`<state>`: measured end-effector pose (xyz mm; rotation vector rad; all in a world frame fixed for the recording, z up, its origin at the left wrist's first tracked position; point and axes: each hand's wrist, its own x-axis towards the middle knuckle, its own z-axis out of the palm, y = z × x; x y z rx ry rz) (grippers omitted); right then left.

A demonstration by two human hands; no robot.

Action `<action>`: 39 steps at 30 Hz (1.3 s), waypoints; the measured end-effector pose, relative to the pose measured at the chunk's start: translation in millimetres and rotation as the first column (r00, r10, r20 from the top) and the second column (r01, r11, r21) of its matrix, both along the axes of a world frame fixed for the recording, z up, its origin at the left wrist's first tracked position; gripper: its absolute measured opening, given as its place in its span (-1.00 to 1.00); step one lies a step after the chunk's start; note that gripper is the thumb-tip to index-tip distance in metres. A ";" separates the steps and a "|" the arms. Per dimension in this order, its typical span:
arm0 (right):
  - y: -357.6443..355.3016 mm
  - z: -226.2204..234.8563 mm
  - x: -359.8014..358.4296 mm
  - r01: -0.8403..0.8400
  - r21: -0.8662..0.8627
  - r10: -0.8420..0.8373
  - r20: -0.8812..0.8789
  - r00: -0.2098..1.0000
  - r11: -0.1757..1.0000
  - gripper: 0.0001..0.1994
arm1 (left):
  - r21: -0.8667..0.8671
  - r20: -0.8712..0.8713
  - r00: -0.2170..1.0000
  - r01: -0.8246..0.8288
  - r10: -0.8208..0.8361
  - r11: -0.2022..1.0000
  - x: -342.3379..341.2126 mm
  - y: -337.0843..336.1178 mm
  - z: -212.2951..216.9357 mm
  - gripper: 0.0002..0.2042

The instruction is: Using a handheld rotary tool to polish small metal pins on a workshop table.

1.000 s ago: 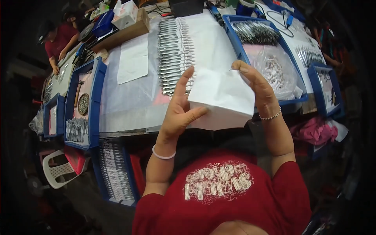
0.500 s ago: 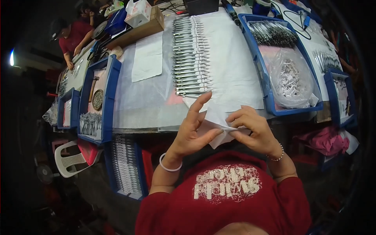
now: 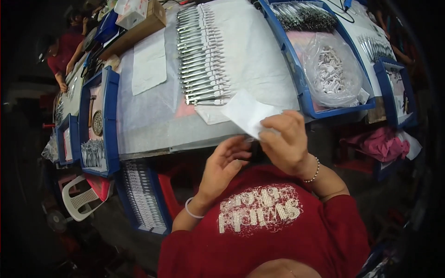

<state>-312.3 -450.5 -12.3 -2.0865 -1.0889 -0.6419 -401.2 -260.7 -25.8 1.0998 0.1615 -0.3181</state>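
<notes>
A white sheet of paper (image 3: 250, 111) is pinched between the thumb and fingers of my right hand (image 3: 286, 139), close to the table's front edge. It tilts up and away toward the table. My left hand (image 3: 227, 162) is just below and left of it, holding nothing, with its fingers loosely bent and apart. Beyond the paper, a long row of slim metal rods with white ends (image 3: 201, 55) lies side by side on the white-covered table (image 3: 255, 46).
To the right stands a blue tray (image 3: 296, 88) with dark metal rods and a plastic bag (image 3: 331, 69) of small white pieces. On the left, another blue tray (image 3: 111, 92) holds a hammer, a round dish and metal parts. A co-worker (image 3: 65, 55) sits at the far left.
My left hand has let go of the paper and dropped lower. The paper, folded between both hands before, now extends flatter from my right hand. The whole view has shifted.
</notes>
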 end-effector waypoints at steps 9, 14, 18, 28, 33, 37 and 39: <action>-17.5 -12.4 -16.9 -0.180 0.136 0.221 -0.424 0.878 0.974 -0.44 | -0.065 -0.060 0.972 -0.232 0.228 0.971 7.1 -3.5 -18.3 -0.72; -16.6 -31.5 -6.4 0.165 0.467 0.487 -0.867 -0.108 0.869 -0.30 | -0.184 -0.161 0.979 -0.158 0.129 0.970 7.7 6.6 -23.2 -0.69; -1.8 -33.9 -15.0 0.264 0.499 0.564 -0.708 -0.425 0.825 -0.60 | -0.186 -0.197 0.979 -0.089 0.052 0.979 5.8 11.7 -25.6 -0.70; 1.3 -26.2 -8.1 0.231 0.491 0.541 -0.791 -0.286 0.840 -0.73 | 0.015 -0.062 0.997 0.045 -0.044 0.999 -1.4 14.0 -10.9 -0.62; -17.3 -37.4 0.8 0.128 0.465 0.481 -0.819 -0.314 0.876 -0.76 | 0.265 0.170 0.976 0.087 -0.135 0.960 2.4 23.3 -7.4 -0.73; -7.4 -27.6 2.9 0.310 0.456 0.527 -0.825 -0.204 0.834 -0.66 | 0.499 0.353 0.892 0.075 -0.282 0.863 11.5 31.0 -9.9 -0.65; -13.4 -24.9 8.6 0.279 0.523 0.591 -0.745 -0.309 0.806 -0.56 | 0.543 0.369 0.886 0.041 -0.282 0.839 12.0 29.6 -10.3 -0.68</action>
